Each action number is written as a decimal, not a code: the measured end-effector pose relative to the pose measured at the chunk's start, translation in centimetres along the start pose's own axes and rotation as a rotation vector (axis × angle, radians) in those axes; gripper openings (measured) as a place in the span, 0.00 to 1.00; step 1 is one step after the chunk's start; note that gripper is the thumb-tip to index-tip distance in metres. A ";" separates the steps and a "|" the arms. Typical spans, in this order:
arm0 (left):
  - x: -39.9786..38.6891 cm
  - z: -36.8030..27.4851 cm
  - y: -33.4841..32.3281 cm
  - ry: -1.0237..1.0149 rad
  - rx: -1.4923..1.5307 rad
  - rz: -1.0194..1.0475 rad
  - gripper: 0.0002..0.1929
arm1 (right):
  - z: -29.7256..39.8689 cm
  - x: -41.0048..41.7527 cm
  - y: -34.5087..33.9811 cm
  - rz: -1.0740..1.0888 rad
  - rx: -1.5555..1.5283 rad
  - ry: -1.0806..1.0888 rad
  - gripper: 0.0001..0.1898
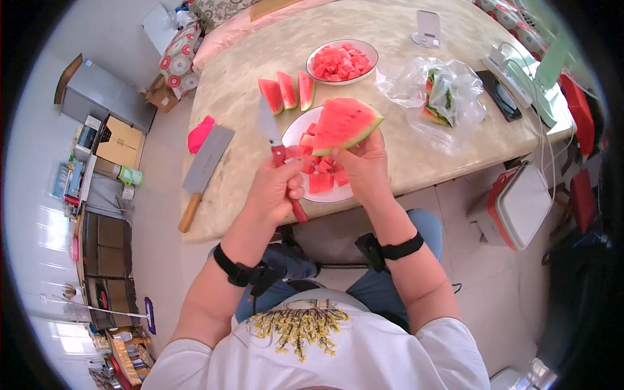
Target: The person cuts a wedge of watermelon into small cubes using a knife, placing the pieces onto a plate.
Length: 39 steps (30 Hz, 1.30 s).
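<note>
My left hand (pixel 275 187) grips a red-handled knife (pixel 278 153), its blurred blade pointing away from me over the table. In my right hand (pixel 366 165) is a thick watermelon wedge (pixel 347 123), held by its green rind above a white plate (pixel 295 127). Cut watermelon cubes (pixel 321 181) lie on that plate, partly hidden by the wedge and my hands. Past the plate, three watermelon slices (pixel 286 91) stand on the table. A white bowl (pixel 312 73) with a dark rim, farther back, holds a heap of small watermelon pieces (pixel 341 62).
A wooden-handled cleaver (pixel 208 158) lies at the table's left beside a bright pink item (pixel 201 134). To the right are a clear plastic bag (pixel 404 87) with watermelon rinds (pixel 434 105), a dark phone (pixel 499 95), a power strip (pixel 507 78) with cables and a small stand (pixel 428 30).
</note>
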<state>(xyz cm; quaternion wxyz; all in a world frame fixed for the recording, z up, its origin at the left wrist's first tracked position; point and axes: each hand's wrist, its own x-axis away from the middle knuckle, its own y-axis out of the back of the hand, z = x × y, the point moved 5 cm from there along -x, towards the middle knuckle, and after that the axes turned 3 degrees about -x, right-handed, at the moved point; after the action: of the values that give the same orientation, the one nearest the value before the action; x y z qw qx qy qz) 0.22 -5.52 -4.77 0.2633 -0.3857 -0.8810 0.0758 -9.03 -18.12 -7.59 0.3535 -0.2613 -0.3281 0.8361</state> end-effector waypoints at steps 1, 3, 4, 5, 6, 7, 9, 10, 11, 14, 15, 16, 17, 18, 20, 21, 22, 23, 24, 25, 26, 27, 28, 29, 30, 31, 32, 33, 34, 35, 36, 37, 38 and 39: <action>-0.2 0.8 -0.3 0.064 0.041 0.027 0.14 | 0.0 0.1 0.0 0.000 0.001 0.006 0.31; -0.5 2.0 -1.0 0.114 0.129 0.071 0.13 | 0.0 0.3 -0.1 -0.004 0.003 0.019 0.31; -0.8 2.5 -1.3 0.100 0.175 0.089 0.13 | 0.1 0.4 -0.2 -0.009 0.012 0.020 0.32; -0.9 2.7 -1.4 0.086 0.222 0.106 0.13 | 0.3 0.7 -0.5 -0.015 0.021 0.022 0.32; -1.1 2.8 -1.5 0.077 0.233 0.115 0.13 | 0.6 0.8 -0.6 -0.024 0.032 0.027 0.33; -1.3 2.9 -1.5 0.067 0.244 0.123 0.12 | 0.4 0.9 -0.5 -0.015 0.082 0.057 0.35; -1.6 2.9 -1.4 0.039 0.253 0.136 0.13 | -0.1 0.8 -0.1 0.004 0.183 0.118 0.39; -1.7 2.6 -1.1 0.021 0.251 0.142 0.13 | 0.0 0.8 -0.1 0.036 0.242 0.134 0.40; -1.8 2.3 -0.9 0.003 0.248 0.148 0.13 | 0.1 0.9 -0.2 0.068 0.302 0.149 0.41; -2.2 1.2 0.0 -0.034 0.244 0.134 0.12 | 0.5 1.4 -0.8 0.127 0.168 0.015 0.37; -2.5 0.9 0.5 -0.035 0.225 0.136 0.11 | 0.7 1.5 -1.1 0.142 0.071 -0.060 0.35; -2.9 0.6 1.1 -0.037 0.207 0.137 0.11 | 0.7 1.5 -1.1 0.125 -0.033 -0.142 0.31; -3.2 0.2 1.7 -0.038 0.188 0.137 0.10 | 0.5 1.4 -1.1 0.107 -0.137 -0.224 0.28; -3.4 0.0 2.0 -0.037 0.166 0.143 0.10 | 0.4 1.5 -0.9 0.083 -0.235 -0.306 0.26; -3.8 -0.5 2.6 -0.034 0.123 0.154 0.09 | 0.3 1.5 -0.8 0.115 -0.251 -0.381 0.28; -3.9 -0.7 2.9 -0.037 0.087 0.154 0.09 | 0.0 1.6 -0.8 0.128 -0.259 -0.421 0.29; -4.0 -0.9 3.0 -0.041 0.052 0.153 0.09 | -0.3 1.7 -0.8 0.119 -0.281 -0.430 0.28; -4.0 -1.2 3.1 -0.044 0.016 0.152 0.08 | -0.7 1.9 -0.8 0.111 -0.303 -0.438 0.27; -4.0 -1.4 2.9 -0.044 -0.013 0.173 0.08 | -1.0 2.1 -0.8 0.104 -0.321 -0.446 0.27; -4.0 -1.7 2.7 -0.045 -0.041 0.194 0.08 | -1.0 2.2 -0.8 0.116 -0.368 -0.479 0.26; -4.0 -2.1 2.4 -0.045 -0.070 0.215 0.08 | -0.9 2.3 -0.7 0.129 -0.416 -0.512 0.25; -3.9 -2.6 2.1 -0.057 -0.125 0.242 0.09 | -0.9 2.3 -0.8 0.144 -0.466 -0.547 0.24; -3.9 -3.1 1.8 -0.069 -0.180 0.268 0.10 | -0.9 2.4 -1.1 0.146 -0.498 -0.579 0.23; -4.0 -3.6 1.7 -0.081 -0.235 0.294 0.10 | -1.0 2.6 -1.3 0.147 -0.529 -0.612 0.23; -4.3 -3.7 1.6 -0.065 -0.279 0.335 0.11 | -1.1 2.8 -1.4 0.142 -0.561 -0.643 0.23; -4.6 -3.9 1.5 -0.049 -0.323 0.376 0.11 | -1.3 3.1 -1.4 0.180 -0.541 -0.657 0.26; -5.0 -3.9 1.5 -0.033 -0.367 0.417 0.12 | -1.5 3.3 -1.2 0.217 -0.522 -0.670 0.30; -5.4 -3.9 1.7 -0.044 -0.404 0.398 0.12 | -1.7 3.5 -1.1 0.255 -0.506 -0.683 0.33; -5.8 -3.7 1.7 -0.055 -0.442 0.380 0.13 | -1.8 3.6 -1.0 0.251 -0.526 -0.679 0.31; -6.0 -3.6 1.8 -0.066 -0.480 0.362 0.13 | -1.9 3.7 -0.9 0.248 -0.547 -0.674 0.29; -6.1 -3.8 1.8 -0.129 -0.553 0.293 0.14 | -2.0 3.6 -0.8 0.241 -0.568 -0.666 0.27; -5.8 -4.3 1.6 -0.192 -0.626 0.224 0.14 | -1.9 3.5 -0.8 0.219 -0.557 -0.645 0.27; -5.4 -4.8 1.5 -0.256 -0.699 0.155 0.15 | -1.6 3.4 -1.1 0.196 -0.547 -0.623 0.26; -5.0 -5.2 1.5 -0.269 -0.657 0.086 0.15 | -1.3 3.2 -1.3 0.173 -0.534 -0.597 0.26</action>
<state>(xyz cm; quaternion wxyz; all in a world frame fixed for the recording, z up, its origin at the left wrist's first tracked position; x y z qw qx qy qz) 6.75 -8.41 -2.86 0.0034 -0.4730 -0.8681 -0.1503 -9.56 -14.55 -8.09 0.0910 -0.1163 -0.5987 0.7873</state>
